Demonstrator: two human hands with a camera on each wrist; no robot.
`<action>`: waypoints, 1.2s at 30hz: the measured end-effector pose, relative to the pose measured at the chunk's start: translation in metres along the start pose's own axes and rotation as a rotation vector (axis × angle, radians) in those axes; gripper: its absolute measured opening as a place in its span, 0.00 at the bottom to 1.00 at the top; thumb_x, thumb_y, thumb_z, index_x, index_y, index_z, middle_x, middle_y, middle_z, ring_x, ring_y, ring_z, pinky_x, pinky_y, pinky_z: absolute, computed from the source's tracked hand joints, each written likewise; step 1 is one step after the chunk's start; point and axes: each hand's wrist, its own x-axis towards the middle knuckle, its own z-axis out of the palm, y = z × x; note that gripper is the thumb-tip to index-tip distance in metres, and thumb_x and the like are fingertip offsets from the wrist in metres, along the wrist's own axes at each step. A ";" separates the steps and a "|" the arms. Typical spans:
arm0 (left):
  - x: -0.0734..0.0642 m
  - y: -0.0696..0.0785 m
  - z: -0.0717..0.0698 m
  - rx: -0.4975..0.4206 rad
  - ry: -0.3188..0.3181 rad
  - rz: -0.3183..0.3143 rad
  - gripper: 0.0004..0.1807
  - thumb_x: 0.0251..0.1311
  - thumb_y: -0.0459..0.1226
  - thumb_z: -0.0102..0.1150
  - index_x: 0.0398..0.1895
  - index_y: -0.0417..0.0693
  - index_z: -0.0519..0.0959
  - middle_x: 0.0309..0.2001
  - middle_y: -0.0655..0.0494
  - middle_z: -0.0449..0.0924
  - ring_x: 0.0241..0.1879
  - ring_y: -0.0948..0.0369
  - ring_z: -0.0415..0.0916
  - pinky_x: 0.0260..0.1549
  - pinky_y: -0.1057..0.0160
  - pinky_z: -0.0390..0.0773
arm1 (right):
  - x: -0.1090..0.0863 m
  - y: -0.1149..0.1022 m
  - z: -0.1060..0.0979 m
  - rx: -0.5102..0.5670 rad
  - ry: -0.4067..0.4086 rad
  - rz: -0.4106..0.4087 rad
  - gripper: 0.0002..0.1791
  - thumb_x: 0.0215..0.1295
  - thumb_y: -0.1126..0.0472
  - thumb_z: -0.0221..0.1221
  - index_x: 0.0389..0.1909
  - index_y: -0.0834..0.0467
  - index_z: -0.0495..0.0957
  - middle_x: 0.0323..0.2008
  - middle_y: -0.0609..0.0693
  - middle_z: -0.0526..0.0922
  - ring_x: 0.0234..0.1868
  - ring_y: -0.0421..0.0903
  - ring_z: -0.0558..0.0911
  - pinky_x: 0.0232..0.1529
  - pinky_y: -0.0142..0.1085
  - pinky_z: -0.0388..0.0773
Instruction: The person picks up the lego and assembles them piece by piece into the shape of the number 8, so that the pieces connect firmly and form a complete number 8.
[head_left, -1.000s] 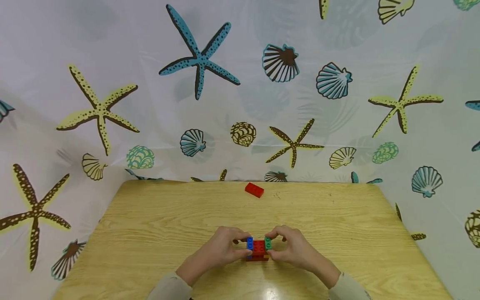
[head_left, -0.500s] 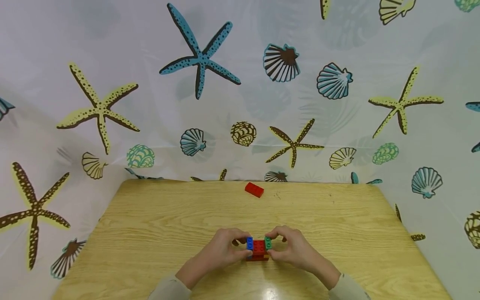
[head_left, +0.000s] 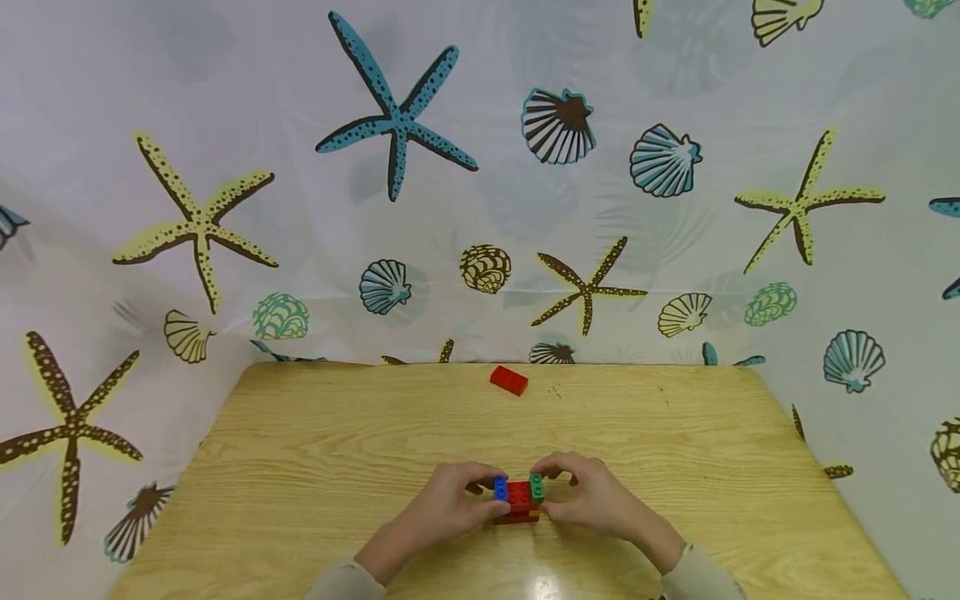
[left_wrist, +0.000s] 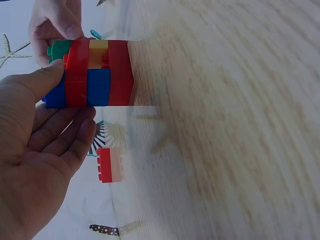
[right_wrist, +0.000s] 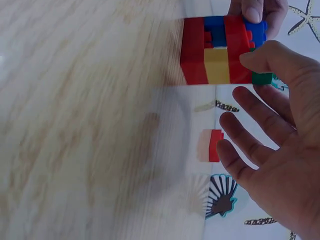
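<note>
A small stack of toy building bricks stands on the table between my hands. Its base is a red brick (left_wrist: 121, 75); above that lie a blue brick (left_wrist: 98, 87) and a yellow brick (right_wrist: 216, 65) side by side. Another red brick (head_left: 519, 496) spans those two. On top sit a narrow blue brick (head_left: 500, 488) at the left and a narrow green brick (head_left: 536, 486) at the right. My left hand (head_left: 450, 500) pinches the top blue brick between thumb and fingers. My right hand (head_left: 592, 496) pinches the green one, its thumb overlapping the upper red brick in the right wrist view.
One loose red brick (head_left: 508, 380) lies near the far edge of the wooden table (head_left: 337, 425). Behind and beside the table hangs a white curtain (head_left: 480, 200) printed with starfish and shells.
My left hand has shifted slightly right and down, its thumb now overlapping the upper red brick's front corner. The right hand and the stack stay almost in place.
</note>
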 end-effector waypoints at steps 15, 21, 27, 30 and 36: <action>-0.002 -0.001 0.000 -0.014 0.001 -0.039 0.22 0.67 0.43 0.72 0.58 0.39 0.85 0.52 0.50 0.90 0.49 0.56 0.88 0.49 0.62 0.86 | 0.026 0.025 -0.017 -0.051 0.172 0.045 0.21 0.70 0.58 0.68 0.60 0.62 0.81 0.56 0.59 0.86 0.53 0.57 0.84 0.49 0.46 0.82; 0.000 0.000 0.001 -0.018 0.004 -0.050 0.22 0.67 0.43 0.72 0.58 0.40 0.85 0.52 0.52 0.90 0.49 0.57 0.87 0.49 0.63 0.86 | 0.049 0.029 -0.015 -0.045 0.234 0.076 0.22 0.71 0.59 0.67 0.62 0.63 0.80 0.57 0.61 0.85 0.54 0.56 0.84 0.54 0.52 0.83; 0.001 0.000 0.004 -0.018 -0.002 -0.054 0.21 0.67 0.43 0.72 0.58 0.40 0.85 0.51 0.52 0.90 0.49 0.58 0.87 0.49 0.64 0.86 | 0.071 0.032 -0.014 -0.027 0.271 0.150 0.25 0.72 0.57 0.67 0.65 0.63 0.78 0.61 0.61 0.82 0.56 0.56 0.82 0.56 0.53 0.83; 0.000 0.000 0.004 -0.015 -0.002 -0.055 0.21 0.67 0.42 0.72 0.57 0.40 0.85 0.51 0.52 0.90 0.49 0.57 0.87 0.49 0.63 0.86 | 0.083 0.033 -0.014 -0.028 0.283 0.163 0.26 0.72 0.56 0.67 0.66 0.63 0.77 0.62 0.62 0.82 0.57 0.57 0.82 0.56 0.53 0.83; -0.002 -0.001 0.001 -0.011 -0.001 -0.051 0.21 0.67 0.42 0.72 0.57 0.40 0.85 0.51 0.52 0.89 0.49 0.57 0.87 0.50 0.61 0.86 | 0.106 0.036 -0.015 -0.024 0.293 0.169 0.27 0.72 0.56 0.66 0.67 0.64 0.76 0.63 0.62 0.81 0.57 0.57 0.82 0.58 0.53 0.82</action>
